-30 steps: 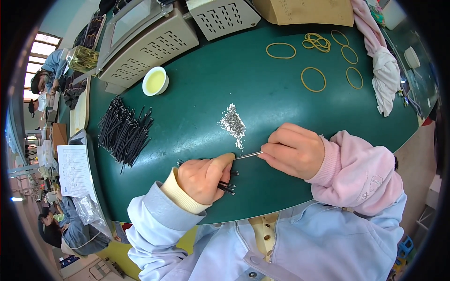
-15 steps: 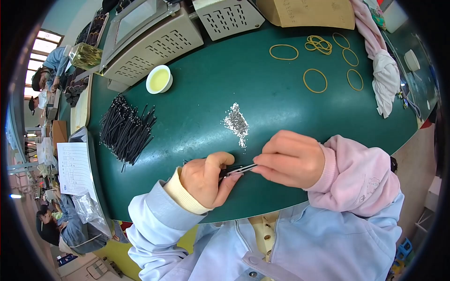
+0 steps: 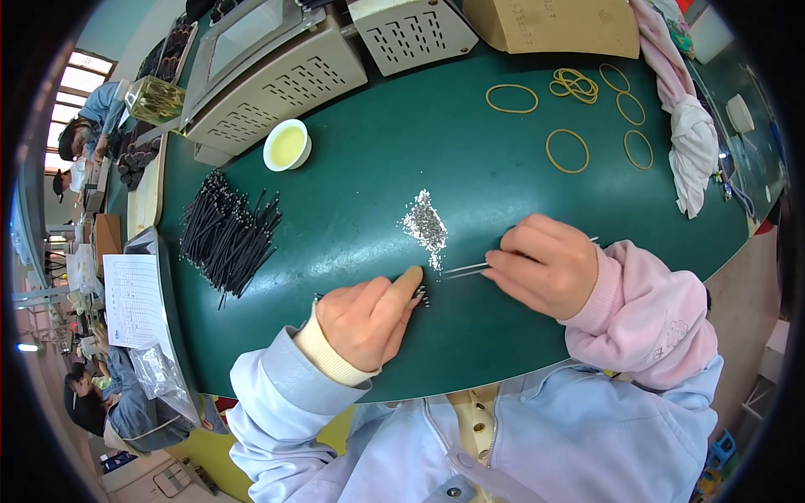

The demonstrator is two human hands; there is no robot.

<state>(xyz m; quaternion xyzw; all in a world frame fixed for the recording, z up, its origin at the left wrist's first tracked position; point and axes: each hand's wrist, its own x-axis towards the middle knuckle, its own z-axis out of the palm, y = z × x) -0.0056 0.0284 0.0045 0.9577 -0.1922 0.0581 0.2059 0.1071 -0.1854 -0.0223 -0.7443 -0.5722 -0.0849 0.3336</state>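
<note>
Tweezers (image 3: 466, 270) are pinched in my right hand (image 3: 543, 267), their tips pointing left, just below a small pile of tiny white and grey pieces (image 3: 426, 225). My left hand (image 3: 362, 325) is closed round several thin black leads, whose silvery tips (image 3: 423, 297) show past the fingers; most of their length is hidden under the palm. A yellowish cover sits on the left index fingertip. Farther left lies a heap of thin black leads (image 3: 226, 239) with shiny ends.
Behind the heap stands a white cup (image 3: 287, 146) of yellow-green liquid. Vented metal boxes (image 3: 281, 90) and a cardboard box (image 3: 553, 27) line the back. Rubber bands (image 3: 568, 151) lie back right, near a cloth (image 3: 693, 151). A paper sheet (image 3: 132, 300) is at the left edge.
My right hand has drawn the tweezers away from the left hand, up and to the right, toward the pile. The left hand has turned palm-down and lowered its leads toward the table.
</note>
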